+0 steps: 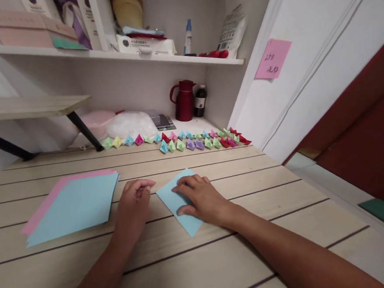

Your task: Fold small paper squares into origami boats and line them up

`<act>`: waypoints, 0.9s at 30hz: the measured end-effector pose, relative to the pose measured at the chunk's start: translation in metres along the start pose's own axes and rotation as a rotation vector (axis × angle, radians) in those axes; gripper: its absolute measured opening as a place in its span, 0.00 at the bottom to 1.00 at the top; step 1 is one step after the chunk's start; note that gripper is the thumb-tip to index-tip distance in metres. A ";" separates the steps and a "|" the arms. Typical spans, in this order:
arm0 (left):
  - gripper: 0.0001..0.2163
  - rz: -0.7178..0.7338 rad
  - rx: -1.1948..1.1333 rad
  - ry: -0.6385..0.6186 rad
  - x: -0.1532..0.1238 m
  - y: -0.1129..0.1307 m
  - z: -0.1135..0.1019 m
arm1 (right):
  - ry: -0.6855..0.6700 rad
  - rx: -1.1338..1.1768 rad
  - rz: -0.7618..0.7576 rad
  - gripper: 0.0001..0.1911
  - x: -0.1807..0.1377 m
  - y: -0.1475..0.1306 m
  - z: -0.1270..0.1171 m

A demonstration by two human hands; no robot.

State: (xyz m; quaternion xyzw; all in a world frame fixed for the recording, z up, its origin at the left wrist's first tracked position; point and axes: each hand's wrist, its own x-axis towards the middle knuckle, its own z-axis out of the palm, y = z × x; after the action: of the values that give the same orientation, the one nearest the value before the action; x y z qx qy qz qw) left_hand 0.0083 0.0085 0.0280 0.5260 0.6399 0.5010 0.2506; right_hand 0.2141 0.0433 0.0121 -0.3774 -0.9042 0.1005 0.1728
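Blue and set at a slant, a small paper sheet lies on the wooden desk under the right hand, whose spread fingers rest over it without gripping. The left hand is just beside the sheet's nine o'clock corner, fingers curled; no paper shows in it, though I cannot tell how tightly it is closed. Farther toward nine o'clock lies a pile of blue and pink sheets; folded paper boats line up at twelve. The step in hand looks like steadying or smoothing the sheet. The next move seems to call for matched edges and firm pressure along a fold.
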 end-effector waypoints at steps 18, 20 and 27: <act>0.06 -0.189 -0.215 0.001 -0.004 0.007 -0.001 | 0.153 0.577 0.138 0.08 0.002 -0.001 0.001; 0.07 -0.168 -0.193 -0.028 -0.006 0.010 0.001 | 0.202 0.710 0.214 0.10 0.002 -0.001 -0.004; 0.13 0.071 -0.150 -0.083 -0.012 0.007 0.011 | 0.211 1.122 0.349 0.12 -0.002 -0.002 -0.016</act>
State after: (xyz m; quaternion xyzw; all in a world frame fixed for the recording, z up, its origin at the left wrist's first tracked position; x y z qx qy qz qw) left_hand 0.0245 0.0016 0.0277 0.5484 0.5707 0.5337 0.2979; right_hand 0.2203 0.0415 0.0267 -0.3793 -0.6159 0.5516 0.4154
